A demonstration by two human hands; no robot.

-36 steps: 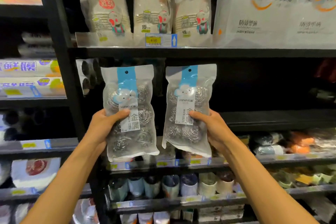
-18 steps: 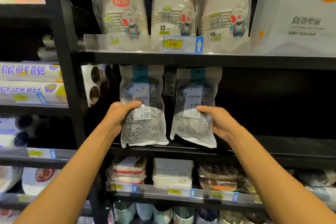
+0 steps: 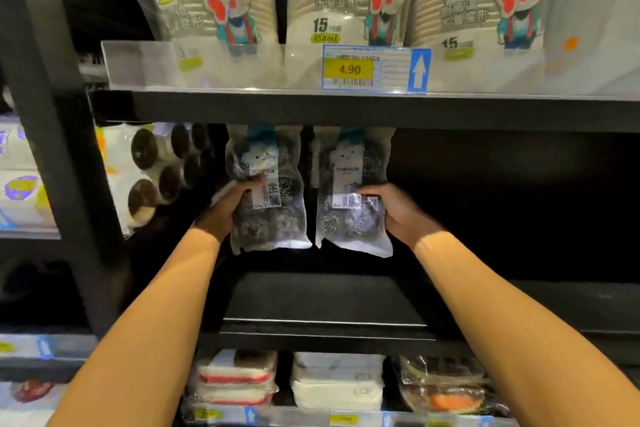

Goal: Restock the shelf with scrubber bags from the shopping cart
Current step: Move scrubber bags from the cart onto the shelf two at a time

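Above the front edge of the dark shelf (image 3: 325, 326), the left hand (image 3: 225, 210) grips the left scrubber bag (image 3: 273, 191) and the right hand (image 3: 398, 215) grips the right scrubber bag (image 3: 349, 191). Both bags are upright, side by side, their tops just under the upper shelf (image 3: 346, 111). Farther in it is too dark to tell whether pegs exist; letting go early would likely drop a bag flat.

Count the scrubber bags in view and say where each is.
2. The left scrubber bag is held by the left hand, the right scrubber bag by the right hand, side by side. Others may be hidden behind.
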